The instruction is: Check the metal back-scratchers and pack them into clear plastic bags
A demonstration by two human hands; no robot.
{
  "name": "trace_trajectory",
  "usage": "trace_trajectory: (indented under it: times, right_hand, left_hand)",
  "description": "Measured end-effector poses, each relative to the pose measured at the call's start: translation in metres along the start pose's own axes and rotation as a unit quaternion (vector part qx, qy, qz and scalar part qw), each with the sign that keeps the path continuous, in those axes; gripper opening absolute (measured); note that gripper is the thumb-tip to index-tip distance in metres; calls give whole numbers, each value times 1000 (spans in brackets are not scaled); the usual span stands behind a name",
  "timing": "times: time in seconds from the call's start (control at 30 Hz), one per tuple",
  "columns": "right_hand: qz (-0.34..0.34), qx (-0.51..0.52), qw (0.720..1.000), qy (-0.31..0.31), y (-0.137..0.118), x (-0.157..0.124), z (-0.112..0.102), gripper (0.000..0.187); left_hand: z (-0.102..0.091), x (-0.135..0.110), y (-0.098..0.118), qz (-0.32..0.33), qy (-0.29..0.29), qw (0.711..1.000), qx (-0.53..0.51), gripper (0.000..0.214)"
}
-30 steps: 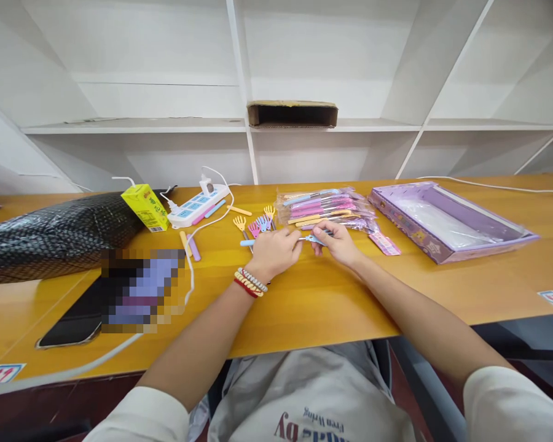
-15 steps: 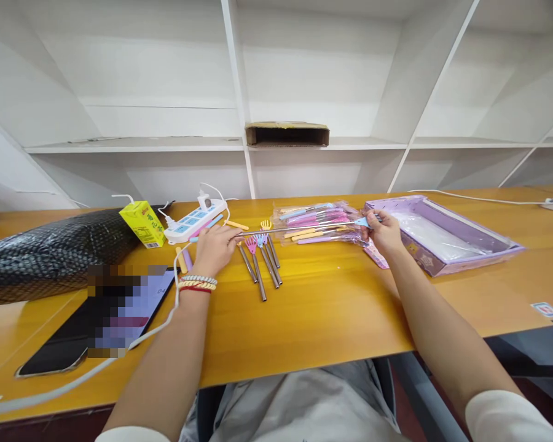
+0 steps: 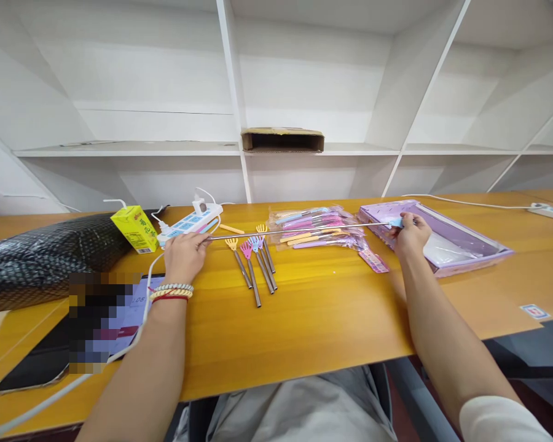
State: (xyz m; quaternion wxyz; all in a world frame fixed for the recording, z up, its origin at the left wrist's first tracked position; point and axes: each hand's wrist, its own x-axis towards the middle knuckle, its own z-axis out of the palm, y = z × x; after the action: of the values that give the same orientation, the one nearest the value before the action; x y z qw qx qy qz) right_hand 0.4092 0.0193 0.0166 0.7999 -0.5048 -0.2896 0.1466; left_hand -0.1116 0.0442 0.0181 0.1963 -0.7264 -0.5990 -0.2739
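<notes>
A telescopic back scratcher (image 3: 286,232) stretches level above the table, its thin metal rod drawn out long. My left hand (image 3: 184,256) is closed on its left end, hiding that grip. At the other end, my right hand (image 3: 411,233) pinches the part by the light-blue head. Between my hands lie several short metal rods with claw heads, among them a pink claw (image 3: 246,249) and a yellow claw (image 3: 231,244). Behind the rod, clear bags (image 3: 313,222) hold pink, purple, yellow and blue back scratchers. A pink card (image 3: 374,261) lies just right of them.
A purple open box (image 3: 474,264) with clear plastic inside sits at right. On the left are a white power strip (image 3: 191,222), a yellow drink carton (image 3: 136,230), a black wrapped bundle (image 3: 50,255) and a phone (image 3: 32,356) crossed by a white cable. A cardboard box (image 3: 282,141) rests on the shelf.
My hands have moved farther apart, the left one leftward and the right one rightward. The back scratcher's rod between them has become longer.
</notes>
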Motion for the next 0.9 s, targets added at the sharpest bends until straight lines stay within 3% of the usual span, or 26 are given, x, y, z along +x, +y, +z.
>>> trace_trajectory:
  times: [0.2, 0.3, 0.4, 0.5, 0.7, 0.83, 0.9]
  right_hand:
    - [71, 51, 991, -99, -1, 0, -4, 8]
    - [97, 27, 979, -177, -3, -15, 6, 13]
    - [127, -27, 940, -315, -8, -47, 28, 24]
    - [124, -59, 899, -415, -11, -85, 51, 32]
    - [75, -71, 843, -528, -14, -144, 71, 34]
    - [74, -75, 790, -604, -11, -167, 74, 33]
    - [67, -72, 782, -616, -9, -172, 75, 32]
  left_hand:
    - [-8, 1, -3, -1, -51, 997, -58, 31]
    - [-12, 3, 9, 10, -77, 994, -80, 32]
    - [-17, 4, 40, 37, -111, 992, -38, 33]
    - [-25, 2, 75, 35, -142, 988, 42, 31]
    - [-37, -6, 128, 83, -181, 977, 77, 39]
    - [-37, -16, 157, 105, -194, 973, 66, 34]
    - [-35, -20, 168, 103, -202, 972, 56, 33]
